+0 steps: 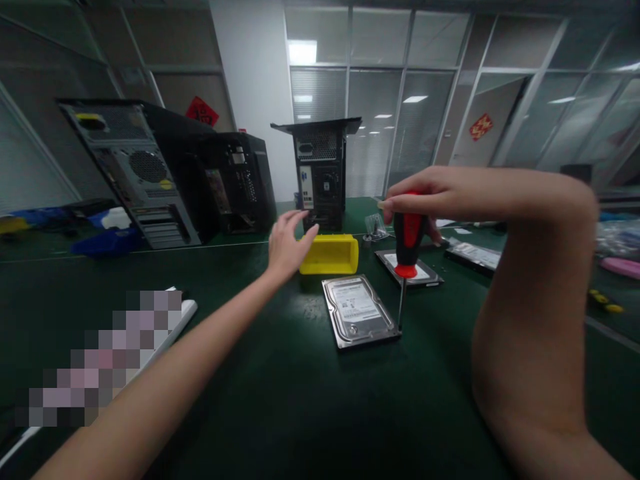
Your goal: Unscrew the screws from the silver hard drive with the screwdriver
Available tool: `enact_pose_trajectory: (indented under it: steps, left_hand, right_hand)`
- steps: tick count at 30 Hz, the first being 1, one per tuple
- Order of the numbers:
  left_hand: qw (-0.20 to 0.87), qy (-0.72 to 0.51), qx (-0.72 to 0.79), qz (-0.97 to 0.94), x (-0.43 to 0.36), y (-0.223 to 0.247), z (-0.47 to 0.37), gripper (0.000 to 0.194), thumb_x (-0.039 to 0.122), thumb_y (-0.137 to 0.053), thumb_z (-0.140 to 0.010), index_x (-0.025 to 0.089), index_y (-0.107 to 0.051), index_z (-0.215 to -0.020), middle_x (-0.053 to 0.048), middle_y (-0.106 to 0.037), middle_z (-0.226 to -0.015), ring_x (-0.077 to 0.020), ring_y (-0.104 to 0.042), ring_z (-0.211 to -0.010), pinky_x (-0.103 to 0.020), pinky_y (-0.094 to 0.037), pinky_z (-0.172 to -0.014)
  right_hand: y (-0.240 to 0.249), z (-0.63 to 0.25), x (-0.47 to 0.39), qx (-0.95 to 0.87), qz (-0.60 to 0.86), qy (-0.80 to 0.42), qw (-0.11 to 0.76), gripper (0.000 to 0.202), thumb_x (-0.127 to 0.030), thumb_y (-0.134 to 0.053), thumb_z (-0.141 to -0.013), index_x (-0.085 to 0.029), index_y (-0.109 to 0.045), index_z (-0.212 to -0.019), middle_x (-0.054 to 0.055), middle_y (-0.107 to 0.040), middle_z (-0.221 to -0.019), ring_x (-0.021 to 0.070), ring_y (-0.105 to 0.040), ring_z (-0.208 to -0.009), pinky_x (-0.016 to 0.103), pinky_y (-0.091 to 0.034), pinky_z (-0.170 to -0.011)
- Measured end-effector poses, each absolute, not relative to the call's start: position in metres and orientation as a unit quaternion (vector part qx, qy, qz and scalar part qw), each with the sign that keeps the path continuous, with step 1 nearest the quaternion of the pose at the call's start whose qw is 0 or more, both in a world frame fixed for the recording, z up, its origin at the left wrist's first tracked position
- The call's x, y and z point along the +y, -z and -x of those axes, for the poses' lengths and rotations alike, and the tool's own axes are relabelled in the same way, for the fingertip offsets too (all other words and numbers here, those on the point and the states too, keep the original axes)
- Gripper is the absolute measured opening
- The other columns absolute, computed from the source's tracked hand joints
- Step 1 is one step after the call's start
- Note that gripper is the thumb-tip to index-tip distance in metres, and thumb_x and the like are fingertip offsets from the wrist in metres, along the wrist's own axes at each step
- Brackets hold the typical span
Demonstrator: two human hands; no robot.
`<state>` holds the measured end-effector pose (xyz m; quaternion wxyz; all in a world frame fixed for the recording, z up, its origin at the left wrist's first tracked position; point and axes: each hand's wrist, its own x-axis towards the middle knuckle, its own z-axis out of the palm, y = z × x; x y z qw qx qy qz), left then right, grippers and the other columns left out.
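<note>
A red-handled screwdriver is held upright in the clenched grip of the right hand; its tip is set on the near right corner of a hard drive, which lies flat on the dark green tabletop; the left hand is stretched out with its grip released and fingers spread, just beside a yellow bin placed right behind the hard drive; a second drive is seen behind and to the right of the hard drive, partly hidden by the screwdriver handle; three black computer towers are stood well behind the hard drive.
</note>
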<state>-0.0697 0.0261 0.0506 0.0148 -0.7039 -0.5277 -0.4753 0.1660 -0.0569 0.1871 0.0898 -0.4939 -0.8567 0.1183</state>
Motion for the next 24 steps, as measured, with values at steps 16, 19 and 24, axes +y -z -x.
enact_pose_trajectory:
  steps: [16,19,24]
  left_hand:
    - [-0.081,0.315,-0.599,0.732,0.056,0.002,0.103,0.015,0.028,-0.060,-0.079,0.017,-0.066,-0.088,-0.008,-0.070,-0.093,-0.0226,-0.064,-0.086,-0.028,-0.048,-0.074]
    - [-0.075,0.327,-0.589,0.736,0.058,0.005,0.101,0.012,0.025,-0.059,-0.080,0.018,-0.063,-0.088,-0.006,-0.069,-0.089,-0.0208,-0.063,-0.084,-0.027,-0.047,-0.073]
    - [-0.083,0.349,-0.576,0.735,0.059,0.013,0.093,0.025,0.020,-0.058,-0.080,0.017,-0.051,-0.104,-0.004,-0.065,-0.083,-0.0179,-0.062,-0.078,-0.027,-0.046,-0.071]
  right_hand:
    - [-0.186,-0.167,-0.054,-0.851,0.505,-0.110,0.093,0.040,-0.055,-0.045,-0.080,-0.022,-0.063,-0.096,0.004,-0.066,-0.084,0.0170,-0.061,-0.066,0.031,-0.046,-0.061]
    - [-0.186,-0.166,-0.056,-0.848,0.509,-0.111,0.093,0.041,-0.055,-0.046,-0.080,-0.021,-0.064,-0.096,0.004,-0.066,-0.085,0.0164,-0.060,-0.065,0.031,-0.045,-0.060]
    - [-0.188,-0.166,-0.059,-0.844,0.514,-0.123,0.094,0.039,-0.053,-0.046,-0.081,-0.021,-0.062,-0.097,0.004,-0.065,-0.083,0.0141,-0.058,-0.063,0.028,-0.042,-0.056]
